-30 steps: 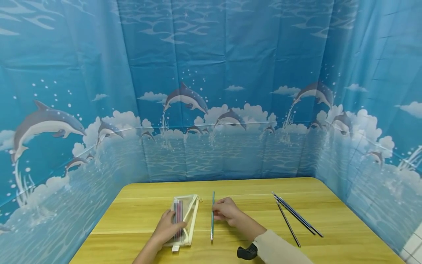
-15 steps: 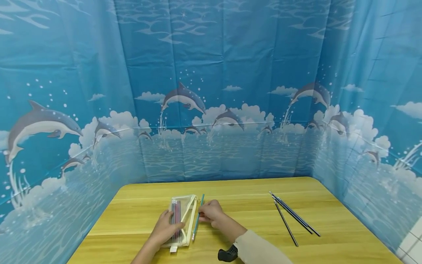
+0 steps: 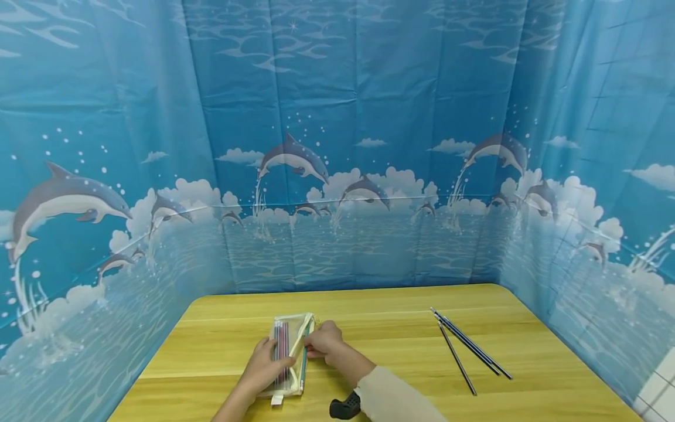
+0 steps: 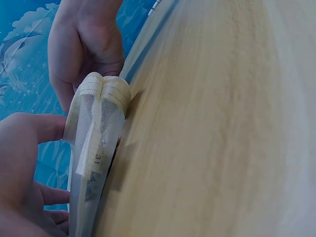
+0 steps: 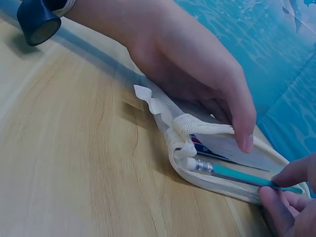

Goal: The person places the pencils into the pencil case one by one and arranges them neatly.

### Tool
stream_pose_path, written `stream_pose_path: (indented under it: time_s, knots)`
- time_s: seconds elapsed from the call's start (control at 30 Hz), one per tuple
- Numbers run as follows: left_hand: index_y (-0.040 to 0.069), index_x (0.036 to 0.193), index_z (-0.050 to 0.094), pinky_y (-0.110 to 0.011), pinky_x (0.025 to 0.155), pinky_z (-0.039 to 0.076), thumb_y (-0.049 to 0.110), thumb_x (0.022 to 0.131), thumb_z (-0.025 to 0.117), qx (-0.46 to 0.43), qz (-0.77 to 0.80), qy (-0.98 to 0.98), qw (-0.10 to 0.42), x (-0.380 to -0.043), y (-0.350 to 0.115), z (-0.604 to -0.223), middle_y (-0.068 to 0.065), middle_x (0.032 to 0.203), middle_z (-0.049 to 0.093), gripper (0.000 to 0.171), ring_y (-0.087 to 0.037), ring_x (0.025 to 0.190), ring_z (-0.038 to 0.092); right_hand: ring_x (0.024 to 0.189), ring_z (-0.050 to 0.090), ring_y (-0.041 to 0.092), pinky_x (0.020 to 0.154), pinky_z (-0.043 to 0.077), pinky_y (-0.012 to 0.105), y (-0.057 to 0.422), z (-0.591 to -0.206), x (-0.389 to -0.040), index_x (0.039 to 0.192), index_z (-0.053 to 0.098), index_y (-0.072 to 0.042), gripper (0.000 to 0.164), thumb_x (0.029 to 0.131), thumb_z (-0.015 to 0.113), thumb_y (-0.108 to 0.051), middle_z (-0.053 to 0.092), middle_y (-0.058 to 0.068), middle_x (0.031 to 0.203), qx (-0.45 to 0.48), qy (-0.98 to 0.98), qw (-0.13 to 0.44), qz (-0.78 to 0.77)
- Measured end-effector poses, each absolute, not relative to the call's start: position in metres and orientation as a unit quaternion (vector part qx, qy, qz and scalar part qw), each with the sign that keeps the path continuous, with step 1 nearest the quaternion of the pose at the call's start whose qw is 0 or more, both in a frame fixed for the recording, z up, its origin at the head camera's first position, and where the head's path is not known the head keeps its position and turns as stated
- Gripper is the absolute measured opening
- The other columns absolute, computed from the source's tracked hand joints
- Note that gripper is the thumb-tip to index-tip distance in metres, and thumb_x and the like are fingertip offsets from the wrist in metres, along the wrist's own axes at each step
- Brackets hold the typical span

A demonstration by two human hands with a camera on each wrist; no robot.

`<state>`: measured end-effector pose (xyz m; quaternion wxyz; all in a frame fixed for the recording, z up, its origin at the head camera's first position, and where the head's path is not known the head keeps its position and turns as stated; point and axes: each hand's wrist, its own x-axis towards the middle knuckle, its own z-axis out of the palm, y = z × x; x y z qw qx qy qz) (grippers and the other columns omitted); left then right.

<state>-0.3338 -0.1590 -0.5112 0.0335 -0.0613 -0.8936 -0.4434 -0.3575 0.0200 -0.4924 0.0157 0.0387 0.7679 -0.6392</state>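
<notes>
A pale see-through mesh pencil case [image 3: 283, 383] with a cream zip lies on the table, several pencils [image 3: 281, 343] inside it. My left hand [image 3: 262, 364] holds the case across its top; in the right wrist view its thumb [image 5: 243, 131] sits at the unzipped opening. With thumb and fingertips, my right hand [image 3: 324, 341] pinches a teal pencil [image 5: 232, 174]. That pencil lies lengthwise within the opening along the case's right side, its white eraser end toward me. In the left wrist view, the case's zip end [image 4: 106, 91] hides the right fingertips.
Several dark pencils [image 3: 469, 341] lie at a slant on the right of the yellow wood-grain table [image 3: 390, 310]. A dolphin-print curtain [image 3: 337, 246] hangs behind and around the table. A black wrist device [image 3: 345, 406] is on the right forearm by a cream sleeve.
My right hand has moved left with the teal pencil, from the table beside the case into its opening. The left hand stays on the case.
</notes>
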Motion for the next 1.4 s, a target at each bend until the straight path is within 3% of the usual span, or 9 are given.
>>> stream_pose_path:
  time_s: [0.23,0.4,0.6,0.73,1.0,1.23,1.4]
  knots:
    - [-0.013,0.144,0.049,-0.066,0.104,0.040,0.039,0.086,0.078,-0.053,-0.436,-0.898,0.024,-0.336,-0.159,-0.512,-0.038,0.154,0.032,0.083,-0.056,0.134,0.041,0.053,0.068,0.017,0.052,0.058,0.029,0.006,-0.494,-0.364,0.085,0.066,0.002,0.010,0.088,0.073,0.009,0.066,0.010,0.072,0.016,0.787,-0.004,-0.617]
    - [-0.014,0.145,0.047,-0.068,0.106,0.037,0.040,0.087,0.078,-0.050,-0.439,-0.897,0.017,-0.336,-0.159,-0.513,-0.038,0.156,0.029,0.085,-0.058,0.137,0.036,0.053,0.066,0.016,0.052,0.059,0.029,0.005,-0.494,-0.362,0.094,0.071,0.006,0.003,0.092,0.069,0.008,0.068,0.015,0.072,-0.011,0.780,0.047,-0.624]
    - [-0.011,0.148,0.046,-0.065,0.103,0.041,0.041,0.088,0.078,-0.044,-0.447,-0.894,0.009,-0.338,-0.158,-0.517,-0.036,0.156,0.029,0.086,-0.055,0.135,0.040,0.062,0.064,0.017,0.059,0.059,0.030,0.012,-0.500,-0.360,0.106,0.071,0.008,0.014,0.097,0.060,0.007,0.069,0.018,0.082,-0.045,0.720,0.143,-0.678]
    - [-0.009,0.149,0.046,-0.063,0.103,0.043,0.043,0.087,0.079,-0.037,-0.449,-0.893,0.004,-0.338,-0.158,-0.518,-0.034,0.157,0.031,0.088,-0.053,0.134,0.042,0.075,0.069,0.023,0.070,0.061,0.037,0.020,-0.501,-0.363,0.118,0.067,0.008,0.021,0.099,0.058,0.006,0.070,0.019,0.090,-0.050,0.689,0.192,-0.697]
    - [-0.010,0.147,0.048,-0.065,0.101,0.044,0.041,0.086,0.079,-0.043,-0.432,-0.901,0.018,-0.336,-0.157,-0.515,-0.036,0.154,0.033,0.085,-0.054,0.133,0.043,0.094,0.074,0.031,0.079,0.062,0.046,0.040,-0.498,-0.362,0.146,0.046,0.013,0.053,0.097,0.064,0.003,0.073,0.017,0.104,-0.070,0.676,0.228,-0.697]
    - [-0.010,0.147,0.047,-0.066,0.103,0.042,0.041,0.086,0.078,-0.062,-0.416,-0.907,0.027,-0.335,-0.155,-0.514,-0.036,0.154,0.033,0.085,-0.055,0.132,0.044,0.097,0.074,0.032,0.075,0.062,0.045,0.062,-0.492,-0.360,0.135,0.064,-0.002,0.039,0.097,0.071,-0.005,0.076,0.014,0.105,-0.068,0.700,0.208,-0.679]
    - [-0.011,0.148,0.045,-0.068,0.105,0.039,0.042,0.087,0.076,-0.066,-0.413,-0.908,0.022,-0.333,-0.157,-0.511,-0.037,0.157,0.029,0.086,-0.058,0.135,0.039,0.098,0.073,0.032,0.075,0.062,0.046,0.076,-0.487,-0.359,0.136,0.064,-0.001,0.042,0.095,0.073,-0.006,0.075,0.014,0.109,-0.074,0.717,0.198,-0.664]
